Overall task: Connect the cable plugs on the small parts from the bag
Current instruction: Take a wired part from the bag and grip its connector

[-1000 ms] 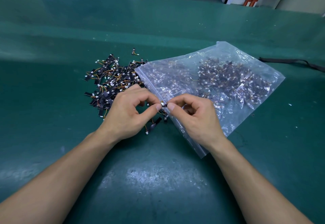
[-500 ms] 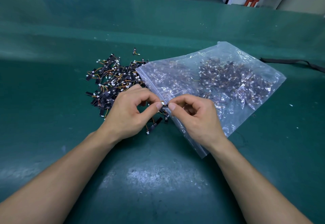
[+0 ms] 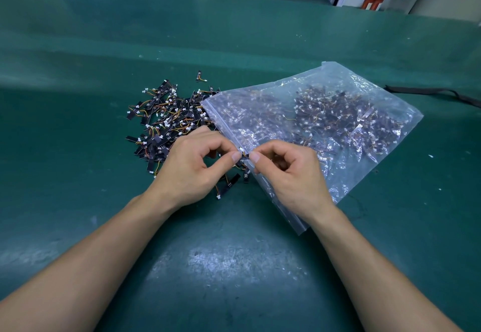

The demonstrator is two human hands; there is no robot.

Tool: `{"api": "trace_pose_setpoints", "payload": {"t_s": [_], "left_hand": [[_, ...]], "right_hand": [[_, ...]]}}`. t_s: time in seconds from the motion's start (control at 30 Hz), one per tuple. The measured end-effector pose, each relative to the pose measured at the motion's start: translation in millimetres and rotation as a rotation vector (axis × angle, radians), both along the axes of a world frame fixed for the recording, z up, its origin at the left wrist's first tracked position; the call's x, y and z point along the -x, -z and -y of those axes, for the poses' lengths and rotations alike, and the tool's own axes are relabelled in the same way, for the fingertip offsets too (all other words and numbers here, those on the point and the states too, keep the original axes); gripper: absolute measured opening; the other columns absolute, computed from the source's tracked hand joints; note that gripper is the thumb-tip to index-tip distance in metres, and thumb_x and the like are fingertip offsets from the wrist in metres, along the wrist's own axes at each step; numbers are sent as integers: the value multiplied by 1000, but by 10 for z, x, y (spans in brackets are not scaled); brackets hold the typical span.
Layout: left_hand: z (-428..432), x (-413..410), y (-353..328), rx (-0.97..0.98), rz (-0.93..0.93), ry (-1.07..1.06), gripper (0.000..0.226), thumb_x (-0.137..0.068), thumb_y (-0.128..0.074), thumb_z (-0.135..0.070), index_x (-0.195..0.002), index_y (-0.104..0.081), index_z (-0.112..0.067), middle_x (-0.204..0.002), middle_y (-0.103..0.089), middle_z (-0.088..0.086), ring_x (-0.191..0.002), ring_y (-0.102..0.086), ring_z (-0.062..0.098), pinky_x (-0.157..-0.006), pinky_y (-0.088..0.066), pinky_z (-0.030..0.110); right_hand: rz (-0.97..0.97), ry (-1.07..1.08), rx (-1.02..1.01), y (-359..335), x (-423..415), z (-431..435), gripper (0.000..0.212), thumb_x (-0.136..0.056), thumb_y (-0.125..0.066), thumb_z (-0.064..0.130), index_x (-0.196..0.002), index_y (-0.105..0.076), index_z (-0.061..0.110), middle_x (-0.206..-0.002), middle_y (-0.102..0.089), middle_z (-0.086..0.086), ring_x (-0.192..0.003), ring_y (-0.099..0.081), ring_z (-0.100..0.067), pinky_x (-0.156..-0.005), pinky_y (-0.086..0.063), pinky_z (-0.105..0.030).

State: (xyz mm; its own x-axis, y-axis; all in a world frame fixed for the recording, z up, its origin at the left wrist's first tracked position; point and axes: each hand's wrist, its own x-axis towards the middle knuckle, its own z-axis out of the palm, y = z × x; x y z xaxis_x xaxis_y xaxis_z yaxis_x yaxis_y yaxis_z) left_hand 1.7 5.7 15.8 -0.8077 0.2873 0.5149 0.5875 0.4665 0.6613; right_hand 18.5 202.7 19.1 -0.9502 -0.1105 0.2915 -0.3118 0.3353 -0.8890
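Green table (image 3: 78, 188) lies under both hands, which meet over the near zip edge of a clear bag (image 3: 338, 128). They pinch 1 small black part (image 3: 244, 156) between them. The left hand (image 3: 190, 170) nips its left end with thumb and forefinger, and the right hand (image 3: 291, 178) nips its right end the same way, the other fingers curled in. A white plug (image 3: 241, 149) shows just above the part, at the left fingertip; whether it is seated I cannot tell. A pile (image 3: 166, 120) of like parts with orange wires lies behind the left hand, touching the bag, which holds many more.
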Motion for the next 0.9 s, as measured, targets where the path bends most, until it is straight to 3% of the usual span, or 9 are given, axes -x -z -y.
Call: {"api": "trace_pose_setpoints", "payload": {"t_s": [0.1, 0.2, 0.27, 0.33, 0.47, 0.6, 0.77, 0.9], "left_hand": [[-3, 1, -13, -8, -6, -3, 14, -89, -68, -21, -79, -65, -29, -75, -63, -21, -75, -53, 8, -71, -42, 24], [-4, -5, -16, -19, -5, -5, 14, -89, -68, -22, -79, -64, -31, -74, -62, -23, -74, -53, 8, -71, -40, 21], [3, -12, -19, -26, 9, 7, 11, -89, -66, -28, -79, -64, -32, -74, -63, -21, -75, -54, 10, -72, -41, 22], [6, -15, -24, -31, 31, 23, 8, -87, -66, -31, -80, -64, -34, -75, -65, -20, -77, -54, 11, -74, -42, 24], [4, -12, -9, -7, 20, 32, 10, -86, -71, -20, -78, -67, -25, -76, -66, -15, -76, -55, 13, -74, -46, 34], [15, -2, 2, 7, -15, 30, 9, -86, -71, -17, -77, -70, -17, -75, -67, -8, -75, -56, 21, -72, -46, 41], [13, -1, 12, 5, -8, 45, 10, -86, -71, -19, -77, -69, -16, -75, -66, -10, -75, -55, 19, -73, -46, 40], [9, -7, 2, -11, 1, 63, 5, -86, -69, -27, -81, -66, -26, -78, -66, -14, -77, -55, 15, -73, -46, 34]], "right_hand": [[16, -11, 45, -7, -3, -2, 9, -87, -70, 34, -81, -75, 30, -72, -71, -3, -61, -58, -38, -55, -47, -44], [10, -18, 22, -13, 4, -8, 10, -86, -70, 29, -77, -73, 27, -67, -69, 4, -57, -55, -31, -52, -43, -33], [9, -35, 12, -15, 6, -5, 11, -87, -70, 25, -76, -72, 27, -64, -67, 10, -53, -50, -16, -53, -39, -21], [16, -35, 22, -16, 9, -5, 13, -88, -70, 21, -76, -72, 26, -63, -66, 10, -54, -48, -9, -54, -39, -19], [28, -20, 28, -15, 7, -10, 11, -86, -70, 23, -76, -73, 24, -65, -68, 1, -54, -49, -24, -52, -39, -28], [44, -19, 43, -16, -2, -15, 5, -85, -70, 28, -83, -75, 28, -74, -70, -1, -50, -39, -13, -47, -31, -24], [9, -34, -3, -8, 7, -18, 11, -87, -68, 26, -78, -74, 25, -66, -68, 2, -55, -49, -24, -53, -38, -24], [4, -36, -6, 2, 18, -18, 12, -88, -67, 25, -79, -74, 22, -66, -68, 6, -57, -52, -28, -53, -40, -26]]}}
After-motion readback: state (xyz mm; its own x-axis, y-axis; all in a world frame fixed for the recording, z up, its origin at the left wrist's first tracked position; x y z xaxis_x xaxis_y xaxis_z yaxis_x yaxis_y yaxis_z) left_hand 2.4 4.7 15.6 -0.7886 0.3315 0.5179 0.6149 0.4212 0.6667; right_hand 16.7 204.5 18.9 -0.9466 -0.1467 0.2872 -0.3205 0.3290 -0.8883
